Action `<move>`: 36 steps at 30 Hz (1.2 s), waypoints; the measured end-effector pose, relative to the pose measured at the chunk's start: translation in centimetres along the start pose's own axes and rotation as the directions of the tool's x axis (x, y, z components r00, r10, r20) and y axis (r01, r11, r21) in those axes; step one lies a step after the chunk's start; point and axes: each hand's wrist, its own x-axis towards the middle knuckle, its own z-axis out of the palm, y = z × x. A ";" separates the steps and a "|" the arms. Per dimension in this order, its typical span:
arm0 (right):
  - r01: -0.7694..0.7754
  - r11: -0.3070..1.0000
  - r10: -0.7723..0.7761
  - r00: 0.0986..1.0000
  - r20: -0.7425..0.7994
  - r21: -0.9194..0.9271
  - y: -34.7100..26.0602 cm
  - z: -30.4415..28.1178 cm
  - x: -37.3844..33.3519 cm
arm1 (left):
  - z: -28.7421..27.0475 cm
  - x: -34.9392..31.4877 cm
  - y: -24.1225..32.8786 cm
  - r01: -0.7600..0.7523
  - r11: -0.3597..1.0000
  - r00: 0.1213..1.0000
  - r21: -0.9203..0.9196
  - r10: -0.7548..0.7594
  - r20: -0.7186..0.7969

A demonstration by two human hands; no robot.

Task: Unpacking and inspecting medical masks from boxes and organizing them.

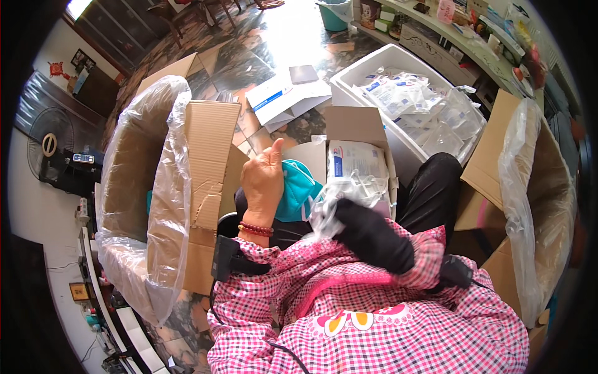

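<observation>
Holding a teal mask [298,190], the left hand [263,181] faces the gloved right hand [358,221].

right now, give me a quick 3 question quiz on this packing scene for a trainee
1. True or false: the left hand holds a teal item.
2. What covers the right hand? A) black glove B) nothing C) yellow mitten
3. Fill in: the large cardboard box on the person's left is lined with a clear plastic ____.

Key: 1 true; 2 A; 3 bag. The gloved right hand grips a crumpled clear plastic wrapper in front of the small open box of white packets.
</observation>
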 end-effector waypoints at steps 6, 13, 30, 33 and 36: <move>-0.647 0.418 0.691 0.682 0.240 0.637 0.3 -0.5 2.9 | 1.0 -0.2 0.6 -0.064 0.991 0.991 0.116 0.077 -0.107; -0.606 0.770 0.591 0.796 -0.135 -0.200 3.6 3.5 3.1 | 1.2 -0.2 2.8 0.031 0.997 0.990 -0.076 -0.041 -0.133; 0.139 0.990 -0.138 0.988 0.072 0.000 0.7 -2.4 4.9 | 3.5 -2.3 -0.9 0.274 0.762 0.927 -0.587 -0.048 0.371; 0.091 0.967 -0.090 0.996 -0.015 0.238 0.8 -1.0 5.0 | 4.8 -3.9 0.6 0.403 0.354 0.911 -0.844 -0.068 0.406; -0.292 0.697 0.394 0.919 -0.009 0.655 0.2 -1.7 5.5 | 4.8 -3.7 1.1 0.406 0.428 0.904 -0.808 -0.055 0.425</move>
